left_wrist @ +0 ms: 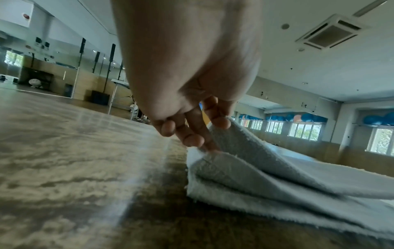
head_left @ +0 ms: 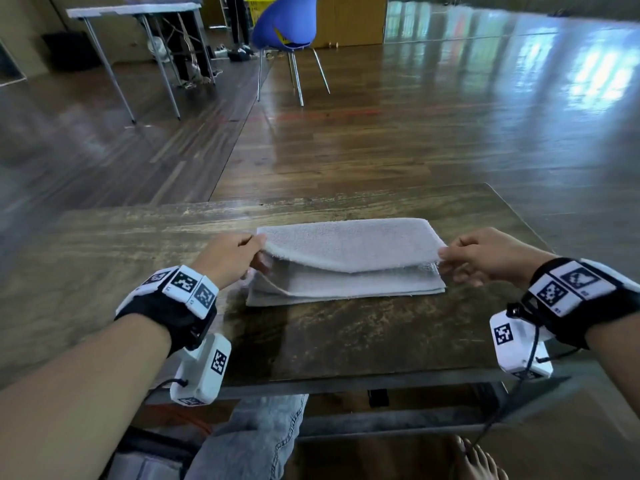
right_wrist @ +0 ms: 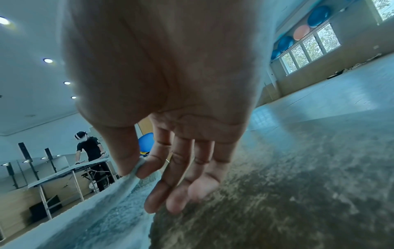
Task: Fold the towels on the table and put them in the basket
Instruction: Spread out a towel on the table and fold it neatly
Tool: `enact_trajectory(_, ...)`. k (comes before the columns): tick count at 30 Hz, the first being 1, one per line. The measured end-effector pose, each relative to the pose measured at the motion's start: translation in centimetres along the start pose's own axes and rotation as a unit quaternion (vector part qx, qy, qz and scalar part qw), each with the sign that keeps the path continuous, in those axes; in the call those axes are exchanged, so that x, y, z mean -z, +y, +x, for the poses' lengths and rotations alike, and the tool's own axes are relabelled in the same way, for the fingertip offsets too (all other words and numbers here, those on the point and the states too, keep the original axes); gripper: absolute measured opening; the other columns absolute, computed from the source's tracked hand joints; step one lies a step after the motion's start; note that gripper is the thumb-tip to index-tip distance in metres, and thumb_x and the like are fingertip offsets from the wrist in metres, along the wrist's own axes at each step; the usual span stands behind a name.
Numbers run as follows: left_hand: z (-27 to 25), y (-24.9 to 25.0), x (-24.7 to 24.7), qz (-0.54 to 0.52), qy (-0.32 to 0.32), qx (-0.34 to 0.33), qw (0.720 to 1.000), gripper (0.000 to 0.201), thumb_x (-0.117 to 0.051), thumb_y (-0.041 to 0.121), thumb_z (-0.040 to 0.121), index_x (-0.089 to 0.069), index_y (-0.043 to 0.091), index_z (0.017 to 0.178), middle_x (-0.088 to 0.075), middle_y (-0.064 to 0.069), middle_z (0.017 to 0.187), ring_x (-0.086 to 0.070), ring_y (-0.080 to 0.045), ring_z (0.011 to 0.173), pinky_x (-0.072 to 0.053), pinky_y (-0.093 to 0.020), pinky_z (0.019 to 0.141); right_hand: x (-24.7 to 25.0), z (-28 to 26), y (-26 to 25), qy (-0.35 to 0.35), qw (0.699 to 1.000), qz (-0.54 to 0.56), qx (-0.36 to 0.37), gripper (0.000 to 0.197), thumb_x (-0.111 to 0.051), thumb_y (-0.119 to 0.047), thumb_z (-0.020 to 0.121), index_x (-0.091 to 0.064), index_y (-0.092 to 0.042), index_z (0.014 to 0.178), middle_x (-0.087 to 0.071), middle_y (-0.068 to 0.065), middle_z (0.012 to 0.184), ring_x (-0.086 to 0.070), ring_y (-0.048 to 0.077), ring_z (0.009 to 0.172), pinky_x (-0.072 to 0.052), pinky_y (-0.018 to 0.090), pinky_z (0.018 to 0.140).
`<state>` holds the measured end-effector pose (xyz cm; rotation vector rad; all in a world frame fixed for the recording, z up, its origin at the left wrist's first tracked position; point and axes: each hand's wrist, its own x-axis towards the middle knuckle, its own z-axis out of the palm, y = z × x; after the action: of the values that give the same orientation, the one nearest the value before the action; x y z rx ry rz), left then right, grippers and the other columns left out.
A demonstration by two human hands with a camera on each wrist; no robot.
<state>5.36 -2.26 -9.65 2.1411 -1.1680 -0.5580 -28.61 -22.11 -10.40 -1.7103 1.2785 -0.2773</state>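
Note:
A pale grey towel [head_left: 346,258] lies folded lengthwise on the worn wooden table [head_left: 138,244], its top layer lifted a little above the layers beneath. My left hand [head_left: 239,254] pinches the upper layer's left corner; in the left wrist view the towel [left_wrist: 277,176] shows stacked layers below the left hand [left_wrist: 198,134]. My right hand [head_left: 474,258] pinches the right corner between thumb and forefinger, the other fingers hanging loose. The right wrist view shows the right hand [right_wrist: 136,168] nipping the towel [right_wrist: 102,207] edge. No basket is on the table.
The table's near edge [head_left: 346,379] lies just above my knee. A blue chair [head_left: 287,26] and a yellow basket [head_left: 259,5] stand far back on the wooden floor, beside a white folding table [head_left: 135,12]. Another person [right_wrist: 89,151] works at a distant table.

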Motion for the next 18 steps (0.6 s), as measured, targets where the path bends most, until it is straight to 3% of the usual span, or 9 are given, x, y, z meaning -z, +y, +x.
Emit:
enact_trajectory(2,-0.2,-0.1,0.3,-0.020,-0.004,0.020,1.000,0.044,-0.047,0.032,0.102,-0.063,-0.002,0.078,-0.074,-0.018,0.079,-0.056,-0.006,0.039,-0.038,-0.022,0.048,-0.1,-0.3,0.0,0.000,1.000,0.001,0.000,0.020,-0.068,-0.021,0.095,-0.064,-0.004,0.085,-0.078,0.013,0.086,-0.063,0.017,0.056,-0.042,0.023,0.043)
enact_trajectory(4,-0.5,-0.4,0.5,-0.047,0.010,0.035,0.998,0.040,-0.051,0.026,0.099,-0.060,-0.003,0.072,-0.073,-0.021,0.076,-0.055,-0.005,0.036,-0.036,-0.023,0.048,-0.2,-0.8,-0.2,0.016,1.000,0.014,0.017,0.019,-0.068,-0.017,0.095,-0.066,-0.001,0.086,-0.077,0.014,0.084,-0.062,0.013,0.050,-0.041,0.022,0.039)
enact_trajectory(8,-1.4,-1.2,0.8,-0.065,0.082,0.044,0.994,0.041,-0.059,0.030,0.088,-0.058,0.010,0.053,-0.075,-0.004,0.065,-0.052,-0.007,0.037,-0.037,-0.018,0.040,0.3,-1.4,-0.7,0.047,0.997,0.026,0.049,0.021,-0.068,-0.013,0.092,-0.069,0.007,0.091,-0.075,0.019,0.081,-0.060,0.012,0.048,-0.039,0.019,0.037)
enact_trajectory(10,-2.1,-1.6,0.6,-0.039,0.058,0.067,0.995,0.039,-0.060,0.031,0.086,-0.067,0.011,0.052,-0.074,-0.003,0.063,-0.056,-0.013,0.043,-0.039,-0.022,0.044,0.3,-1.7,-0.4,0.031,0.998,-0.018,0.047,0.028,-0.071,-0.018,0.091,-0.067,0.009,0.087,-0.074,0.022,0.078,-0.058,0.022,0.056,-0.041,0.020,0.041)
enact_trajectory(12,-2.7,-1.9,0.0,0.022,0.032,0.081,0.996,0.037,-0.063,0.028,0.086,-0.071,0.012,0.053,-0.072,-0.001,0.057,-0.057,-0.017,0.046,-0.041,-0.025,0.052,0.1,-2.0,0.3,0.012,0.994,-0.102,0.037,0.032,-0.075,-0.026,0.089,-0.070,0.005,0.080,-0.071,0.014,0.067,-0.057,0.020,0.057,-0.044,0.023,0.048)
enact_trajectory(15,-3.4,-2.2,-0.8,0.061,0.027,0.102,0.993,0.039,-0.066,0.029,0.089,-0.069,0.015,0.053,-0.063,0.011,0.044,-0.051,-0.006,0.037,-0.038,-0.021,0.047,-0.1,-2.1,0.9,0.008,0.984,-0.177,0.017,0.033,-0.078,-0.035,0.085,-0.073,-0.003,0.077,-0.070,0.010,0.065,-0.060,0.017,0.060,-0.048,0.025,0.051)
enact_trajectory(18,-3.8,-2.2,-0.9,0.092,0.029,0.111,0.989,0.039,-0.065,0.031,0.090,-0.070,0.013,0.056,-0.059,0.008,0.041,-0.050,-0.004,0.036,-0.033,-0.017,0.040,-0.1,-2.2,0.8,0.008,0.982,-0.187,0.010,0.031,-0.079,-0.035,0.084,-0.073,-0.005,0.076,-0.074,0.016,0.076,-0.062,0.017,0.064,-0.049,0.025,0.052)
